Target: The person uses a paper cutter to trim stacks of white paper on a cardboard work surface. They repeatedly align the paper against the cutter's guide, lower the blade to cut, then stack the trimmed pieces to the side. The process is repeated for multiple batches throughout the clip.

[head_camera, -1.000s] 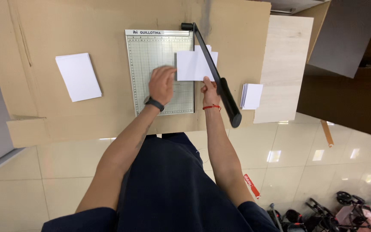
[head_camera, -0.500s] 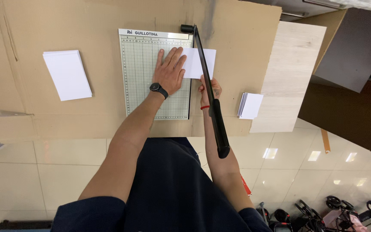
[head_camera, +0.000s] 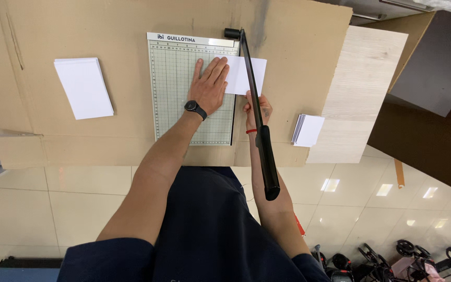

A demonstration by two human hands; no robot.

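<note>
A guillotine paper cutter (head_camera: 176,89) with a gridded base lies on the cardboard-covered table (head_camera: 79,26). A white sheet (head_camera: 237,81) sits across its right edge, under the black blade arm (head_camera: 264,156). The arm is lifted toward me, with its handle over my right forearm. My left hand (head_camera: 209,86), with a black watch on the wrist, presses flat on the sheet's left end. My right hand (head_camera: 255,108), with a red band on the wrist, is curled around the blade arm about halfway along it.
A stack of white sheets (head_camera: 83,87) lies on the cardboard left of the cutter. A smaller stack of cut white pieces (head_camera: 308,129) rests on a pale wooden board (head_camera: 364,73) at the right. Tiled floor lies below the table edge.
The blade arm has risen from nearly flat toward me. My left hand slid up and right onto the sheet and spread flat. The sheet now lies under the arm.
</note>
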